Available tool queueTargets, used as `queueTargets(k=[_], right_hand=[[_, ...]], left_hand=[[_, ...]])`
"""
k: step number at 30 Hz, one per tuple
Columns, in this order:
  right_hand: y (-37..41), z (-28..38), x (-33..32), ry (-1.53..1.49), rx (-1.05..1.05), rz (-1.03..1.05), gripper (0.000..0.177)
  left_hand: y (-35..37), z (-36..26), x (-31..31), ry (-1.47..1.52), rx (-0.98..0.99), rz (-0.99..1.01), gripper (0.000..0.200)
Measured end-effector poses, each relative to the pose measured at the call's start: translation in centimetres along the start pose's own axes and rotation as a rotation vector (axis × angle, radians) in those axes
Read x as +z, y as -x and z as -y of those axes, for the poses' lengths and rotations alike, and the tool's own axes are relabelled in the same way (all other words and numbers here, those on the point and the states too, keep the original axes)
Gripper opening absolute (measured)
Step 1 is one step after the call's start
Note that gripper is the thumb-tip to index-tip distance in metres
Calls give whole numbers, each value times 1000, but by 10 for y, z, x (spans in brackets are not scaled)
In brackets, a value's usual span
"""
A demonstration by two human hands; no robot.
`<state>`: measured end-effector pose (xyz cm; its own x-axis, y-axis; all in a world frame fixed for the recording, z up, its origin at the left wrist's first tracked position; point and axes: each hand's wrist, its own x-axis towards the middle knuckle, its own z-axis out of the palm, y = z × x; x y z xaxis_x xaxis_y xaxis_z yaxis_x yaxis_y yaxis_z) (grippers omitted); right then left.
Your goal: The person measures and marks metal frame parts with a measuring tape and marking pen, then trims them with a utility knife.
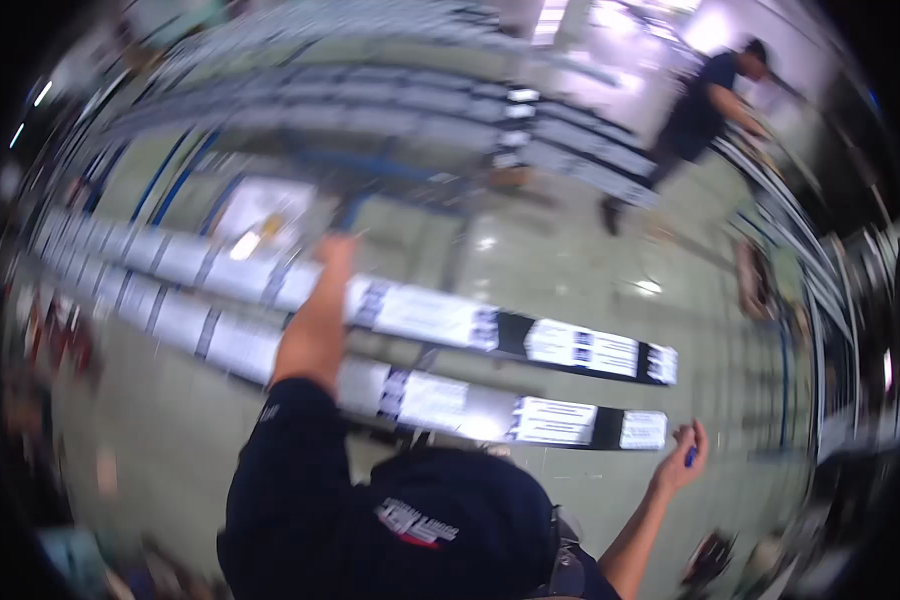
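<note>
Head view showed a glossy floor (530, 250) under two long printed boards (440, 315). The left hand (335, 250) touched the upper one, grip unclear through blur. The right hand (682, 455) clasped a blue pen (689, 457).

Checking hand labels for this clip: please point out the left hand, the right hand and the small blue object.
left hand (338, 250), head view, middle of the raised hand.
right hand (676, 470), head view, middle of the hand.
small blue object (690, 457), head view, its middle, between the fingers.
</note>
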<state>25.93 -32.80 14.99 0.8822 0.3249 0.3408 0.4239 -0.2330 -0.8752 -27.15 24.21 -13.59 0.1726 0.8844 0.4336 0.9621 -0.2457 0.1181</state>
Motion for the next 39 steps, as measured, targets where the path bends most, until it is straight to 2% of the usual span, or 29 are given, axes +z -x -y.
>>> queueTargets(k=[1, 2, 3, 4, 5, 6, 7, 8, 9, 11, 12, 15, 17, 19, 20, 21, 23, 24, 26, 29, 31, 33, 36, 38, 39], right_hand=[[4, 5, -7, 37, 51, 17, 26], [9, 7, -13, 42, 50, 1, 25], [13, 7, -18, 43, 50, 0, 24], [16, 8, -26, 39, 61, -104, 24], [18, 9, -32, 44, 59, -67, 23], [19, 8, -35, 49, 54, -4, 23], [21, 9, -36, 45, 61, -36, 23], [23, 12, -36, 25, 64, -53, 22], [25, 14, -35, 4, 66, -60, 22], [32, 18, -30, -14, 73, -51, 22], [34, 19, -27, -29, 74, -38, 22], [40, 11, -16, 17, 31, -8, 22], [41, 9, -7, -11, 39, 0, 23], [40, 9, 1, -31, 47, 8, 23], [39, 11, 6, -45, 37, 25, 24], [39, 14, 10, -57, 27, 42, 24], [38, 25, 22, -91, 8, 39, 25], [38, 30, 28, -148, 25, 77, 26], [40, 43, 43, -207, 42, 109, 26], [49, 69, 65, -293, 138, 223, 26], [52, 79, 77, -189, -47, 294, 25], [57, 89, 86, -236, -53, 374, 26], [70, 93, 96, -305, -12, 449, 24], [78, 85, 104, -624, 230, 470, 20], [80, 84, 103, -629, 233, 469, 20]], left_hand=[[-10, 23, 30, 57, -58, 76, 38], [-22, 1, -20, 142, -316, 205, 40], [-31, 9, -16, -75, -241, 233, 40], [-50, 46, 53, -165, -231, 272, 36], [-94, 12, 61, -141, -167, 245, 36], [-66, 30, 42, 354, -535, 159, 30], [-40, 51, 22, 856, -904, 84, 27], [-53, 27, -7, 1360, -1273, 4, 29], [-50, 11, -28, 1361, -1262, 6, 29], [-50, -8, -46, 1299, -1392, -61, 39], [-50, -6, -44, 1394, -1362, -5, 42], [-47, -1, -35, 1288, -1375, 33, 42], [-47, 11, -23, 1389, -1292, 7, 38], [-44, -1, -37, 1334, -1326, -35, 33], [-43, -9, -61, 1339, -1309, 74, 29], [-42, -23, -79, 1343, -1301, 74, 29], [-42, -61, -115, 1491, -1378, -59, 38], [-30, -64, -116, 1708, -1143, 17, 37], [-8, -89, -125, 1915, -856, 162, 33], [38, -171, -195, 1878, -617, 356, 34], [73, -211, -216, 1831, -448, 503, 35], [104, -250, -244, 1866, -432, 694, 28], [139, -289, -262, 1865, -272, 922, 21], [152, -311, -284, 1883, -238, 1025, 22], [154, -317, -296, 1875, -191, 1098, 24]])
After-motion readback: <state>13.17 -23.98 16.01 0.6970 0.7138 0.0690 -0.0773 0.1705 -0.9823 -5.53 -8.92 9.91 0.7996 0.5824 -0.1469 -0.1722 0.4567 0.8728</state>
